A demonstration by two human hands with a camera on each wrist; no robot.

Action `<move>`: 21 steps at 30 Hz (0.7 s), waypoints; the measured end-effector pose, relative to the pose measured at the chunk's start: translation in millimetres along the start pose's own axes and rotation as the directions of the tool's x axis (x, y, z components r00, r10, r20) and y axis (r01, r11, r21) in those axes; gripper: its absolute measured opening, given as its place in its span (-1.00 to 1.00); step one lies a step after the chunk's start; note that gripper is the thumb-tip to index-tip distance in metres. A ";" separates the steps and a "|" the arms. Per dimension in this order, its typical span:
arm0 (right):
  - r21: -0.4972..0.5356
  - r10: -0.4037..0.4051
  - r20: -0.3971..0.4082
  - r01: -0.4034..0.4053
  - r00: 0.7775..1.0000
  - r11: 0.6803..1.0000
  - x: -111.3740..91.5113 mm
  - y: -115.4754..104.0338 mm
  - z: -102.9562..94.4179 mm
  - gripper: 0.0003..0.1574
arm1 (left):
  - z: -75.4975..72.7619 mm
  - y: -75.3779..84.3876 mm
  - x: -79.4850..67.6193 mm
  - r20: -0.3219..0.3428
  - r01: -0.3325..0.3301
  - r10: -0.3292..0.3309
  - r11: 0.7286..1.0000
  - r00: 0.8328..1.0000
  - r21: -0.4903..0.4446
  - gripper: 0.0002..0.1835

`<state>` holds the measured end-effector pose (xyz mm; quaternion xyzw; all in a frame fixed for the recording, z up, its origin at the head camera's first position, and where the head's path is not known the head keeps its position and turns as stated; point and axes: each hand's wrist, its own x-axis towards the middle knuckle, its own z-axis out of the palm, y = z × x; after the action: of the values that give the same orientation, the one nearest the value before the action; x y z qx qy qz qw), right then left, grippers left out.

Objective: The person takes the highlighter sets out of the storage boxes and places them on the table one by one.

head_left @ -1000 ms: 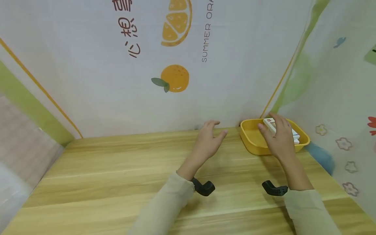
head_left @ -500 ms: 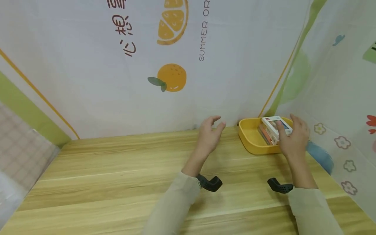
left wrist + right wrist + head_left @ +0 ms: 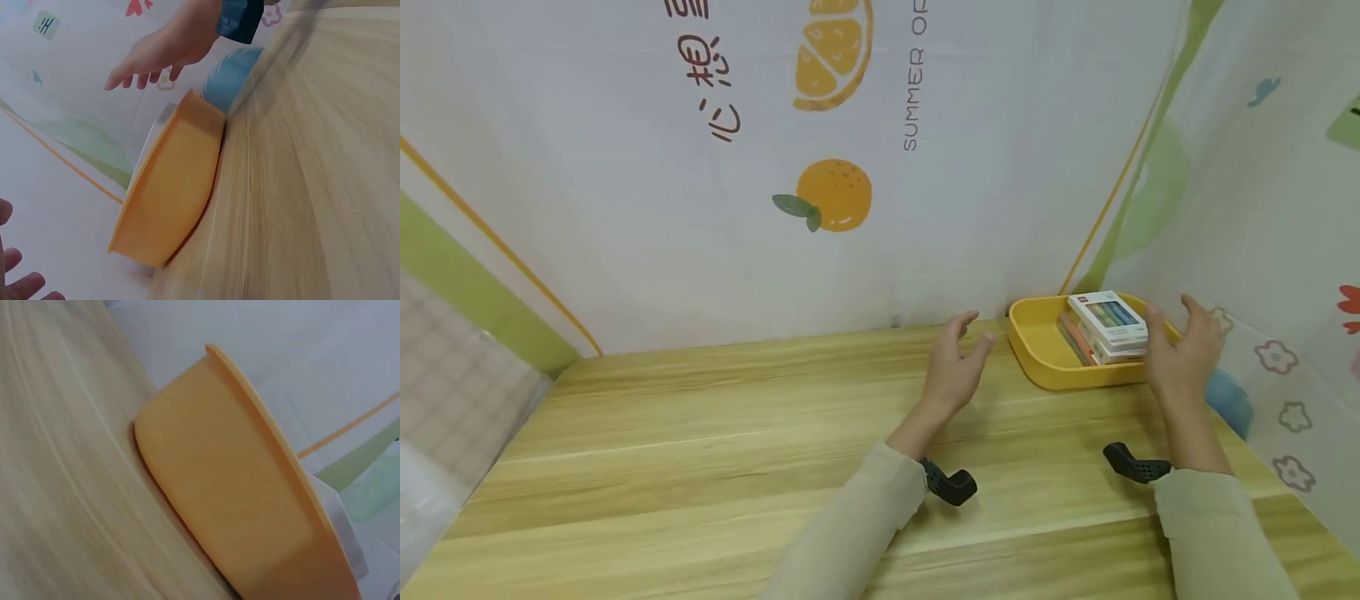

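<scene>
Right hand [image 3: 1184, 358] moved rightward — loose, holding nothing, white box [image 3: 1108, 317] just left, in yellow basket [image 3: 1056, 374]

In your head view, the right hand [image 3: 1183, 358] partly hides the yellow basket [image 3: 1051, 375]; the white box [image 3: 1105, 315] is lettered too small to read.

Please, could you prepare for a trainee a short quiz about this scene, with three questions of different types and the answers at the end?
1. Where is the white box in relation to the yellow tray?
A) Beside it
B) Inside it
C) Underneath it
2. True or false: the left hand holds nothing.
3. Complete the sentence: in the head view, the ____ hand partly hides the edge of the yellow tray.

Key:
1. B
2. True
3. right (the person's right hand)
</scene>
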<state>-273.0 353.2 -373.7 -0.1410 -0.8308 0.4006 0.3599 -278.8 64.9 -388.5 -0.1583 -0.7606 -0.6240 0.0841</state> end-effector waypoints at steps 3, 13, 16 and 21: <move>-0.016 0.064 0.026 -0.063 0.998 0.998 1.9 3.4 -3.8 -0.26 | 3.2 0.2 0.6 0.011 0.041 -0.041 0.999 0.999 -0.008 -0.42; -0.033 0.242 0.141 -0.240 0.960 0.970 5.4 16.8 -3.5 -0.23 | 32.0 1.7 8.9 0.045 0.204 -0.203 0.979 0.978 -0.026 -0.25; -0.026 0.292 0.134 -0.291 0.947 0.956 2.4 23.0 0.5 -0.23 | 37.8 -1.4 7.4 0.032 0.199 -0.199 0.980 0.980 -0.011 -0.23; 0.016 0.351 0.075 -0.353 0.934 0.936 2.5 28.8 5.0 -0.23 | 38.5 -9.0 6.2 -0.003 0.156 -0.156 0.988 0.988 -0.012 -0.25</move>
<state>-279.8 370.2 -396.7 -0.2677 -0.7985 0.4752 0.2547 -285.0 101.8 -402.7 -0.0977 -0.7668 -0.6334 0.0357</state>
